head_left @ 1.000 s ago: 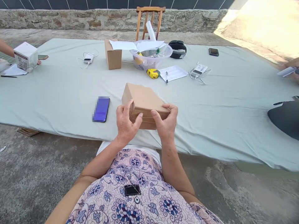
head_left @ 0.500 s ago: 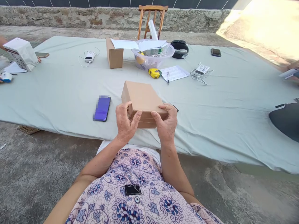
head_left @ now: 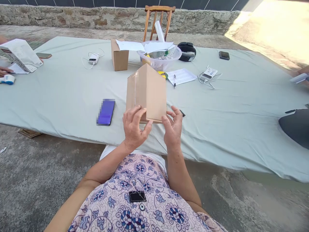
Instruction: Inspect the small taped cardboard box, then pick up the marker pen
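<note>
A brown cardboard box (head_left: 156, 93) is tilted up on edge over the table in front of me, a taped seam showing on its left face. My left hand (head_left: 135, 127) grips its near left corner, fingers on the left face and thumb at the bottom edge. At the near right corner, my right hand (head_left: 172, 127) holds the box with its thumb and bent fingers. Left of the box lies a phone (head_left: 106, 112) with a lit purple screen. A small dark object (head_left: 182, 113) shows just beyond my right hand, partly hidden.
Behind the box are a clear plastic basin (head_left: 172, 56) of items, another cardboard box (head_left: 120, 59), a tape measure (head_left: 163, 75), a paper sheet (head_left: 185, 76) and a pen (head_left: 174, 81). Power banks (head_left: 209, 74) with cables lie farther out. Other people's hands (head_left: 5, 71) show at both sides.
The cardboard box has turned and tipped upward, so its taped left face now shows and it covers part of the tape measure. At the far left, the white box has tilted.
</note>
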A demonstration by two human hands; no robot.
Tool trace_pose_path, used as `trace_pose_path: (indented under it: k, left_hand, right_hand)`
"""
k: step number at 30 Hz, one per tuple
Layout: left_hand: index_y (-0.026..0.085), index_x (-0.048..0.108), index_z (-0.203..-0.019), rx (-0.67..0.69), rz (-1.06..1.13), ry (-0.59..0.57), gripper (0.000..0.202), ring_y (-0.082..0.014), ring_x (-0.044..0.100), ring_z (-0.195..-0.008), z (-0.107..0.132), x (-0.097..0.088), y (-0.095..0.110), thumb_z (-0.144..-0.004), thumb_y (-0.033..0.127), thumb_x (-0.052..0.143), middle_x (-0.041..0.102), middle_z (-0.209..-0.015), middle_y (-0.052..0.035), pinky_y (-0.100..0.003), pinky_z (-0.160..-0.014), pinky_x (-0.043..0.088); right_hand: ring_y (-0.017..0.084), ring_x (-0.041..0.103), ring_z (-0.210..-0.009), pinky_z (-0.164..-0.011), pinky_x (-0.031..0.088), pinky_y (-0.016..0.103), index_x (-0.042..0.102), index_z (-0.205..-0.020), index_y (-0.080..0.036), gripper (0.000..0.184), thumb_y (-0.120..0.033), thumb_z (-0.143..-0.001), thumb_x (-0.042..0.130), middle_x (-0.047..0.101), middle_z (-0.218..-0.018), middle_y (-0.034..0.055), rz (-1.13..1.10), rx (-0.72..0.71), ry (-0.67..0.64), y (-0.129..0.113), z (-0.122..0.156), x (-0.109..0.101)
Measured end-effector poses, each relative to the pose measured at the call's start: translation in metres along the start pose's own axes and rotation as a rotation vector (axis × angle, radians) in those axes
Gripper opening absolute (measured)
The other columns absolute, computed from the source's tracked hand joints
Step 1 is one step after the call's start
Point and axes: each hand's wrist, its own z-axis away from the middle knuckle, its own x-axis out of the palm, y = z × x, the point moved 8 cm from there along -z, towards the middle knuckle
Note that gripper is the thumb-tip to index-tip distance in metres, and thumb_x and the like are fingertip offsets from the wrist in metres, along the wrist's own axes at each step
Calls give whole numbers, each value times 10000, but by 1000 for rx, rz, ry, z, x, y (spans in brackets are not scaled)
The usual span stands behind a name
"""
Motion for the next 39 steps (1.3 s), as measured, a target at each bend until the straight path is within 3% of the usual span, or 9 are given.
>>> trace_pose_path:
  k: [4, 9, 13, 19, 24, 27, 32, 37, 39]
  left_hand:
    - [251, 702, -1238, 136, -108, -28, 319, -289, 607, -1192, 4, 5, 15, -965, 415, 682, 698, -1248, -119, -456, -1090, 436]
    - [265, 757, -1182, 135, -98, -86, 259, -281, 614, -1159, 4, 9, 13, -986, 407, 665, 725, -1200, -108, -481, -1141, 384]
    - [258, 748, -1142, 119, -95, -114, 238, -266, 637, -1150, 1, 10, 12, -989, 411, 648, 733, -1188, -98, -474, -1163, 369]
    - [245, 619, -1259, 98, -4, -179, 374, -282, 667, -1150, 0, 11, 11, -908, 369, 659, 746, -1195, -102, -484, -1158, 378]
    - [245, 553, -1302, 84, 50, -275, 458, -294, 667, -1195, 2, 16, 8, -862, 341, 634, 737, -1227, -111, -500, -1183, 362]
    - [248, 528, -1337, 110, 112, -300, 500, -285, 672, -1202, 3, 16, 9, -852, 308, 632, 732, -1251, -104, -506, -1203, 346]
    - [261, 465, -1385, 208, 196, -322, 571, -272, 695, -1156, 4, 11, 11, -837, 294, 625, 734, -1244, -91, -517, -1199, 372]
    - [289, 397, -1468, 297, 280, -383, 673, -283, 690, -1161, 5, 3, 5, -828, 319, 603, 712, -1263, -95, -547, -1184, 411]
    - [311, 375, -1500, 303, 303, -417, 711, -289, 680, -1181, 6, 1, 1, -826, 329, 600, 699, -1275, -92, -565, -1195, 404]
  right_hand:
    - [296, 656, -1219, -1009, 590, 469, 494, -1387, -287, 824, -702, -732, 775, 576, -1252, 100, -3, 88, -90, 16, -1, 9]
    - [308, 669, -1217, -1040, 590, 516, 535, -1355, -291, 843, -754, -699, 793, 601, -1284, 109, -16, 150, -110, 35, -3, 11]
    - [340, 614, -1325, -1128, 522, 583, 577, -1331, -290, 821, -764, -698, 800, 618, -1365, 125, 15, 162, -155, 37, -3, 7]
    - [380, 467, -1500, -1224, 358, 685, 528, -1460, -302, 903, -750, -728, 809, 514, -1590, 150, 150, 51, -196, 14, -2, -4]
    - [402, 285, -1614, -1259, 266, 733, 314, -1616, -353, 1128, -777, -696, 810, 314, -1734, 130, 327, -214, -207, -15, -1, -6]
    - [411, 214, -1636, -1263, 243, 747, 263, -1636, -353, 1180, -753, -683, 832, 269, -1746, 125, 415, -326, -186, -26, -4, -8]
    - [406, 226, -1630, -1255, 260, 740, 275, -1629, -347, 1108, -698, -732, 823, 278, -1731, 125, 425, -372, -97, -41, -16, -17]
    - [382, 301, -1609, -1285, 238, 692, 395, -1579, -328, 932, -686, -800, 761, 369, -1690, 116, 357, -351, 46, -56, -29, -34]
    - [368, 381, -1566, -1276, 282, 660, 460, -1530, -325, 863, -694, -806, 749, 437, -1646, 106, 306, -334, 81, -59, -33, -39]
